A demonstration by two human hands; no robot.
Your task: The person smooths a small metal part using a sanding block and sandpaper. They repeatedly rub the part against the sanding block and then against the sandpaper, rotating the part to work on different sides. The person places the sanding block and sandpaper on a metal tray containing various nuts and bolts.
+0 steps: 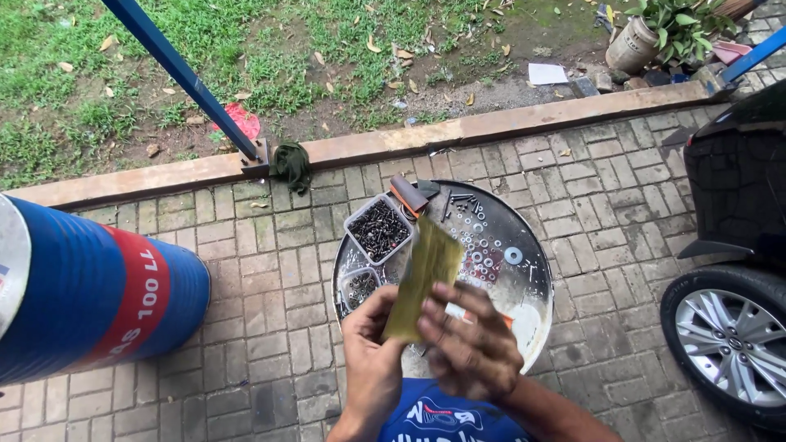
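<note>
Both hands are pinching the pouch [424, 274]: left hand [372, 344] gripping its lower edge, right hand [471, 340] at 3 o'clock. Looking light, floppy, slick; holding near edges is working best.

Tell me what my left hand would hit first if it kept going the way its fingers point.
Probably the small round tub of screws on the metal drum lid. The left hand points up and away, holding the yellow-green strip; depth is unclear.

A flat olive-green plastic packet [422, 277] was held upright between both hands above the tray, while a red band label [131, 307] wrapped the blue drum at left.
</note>
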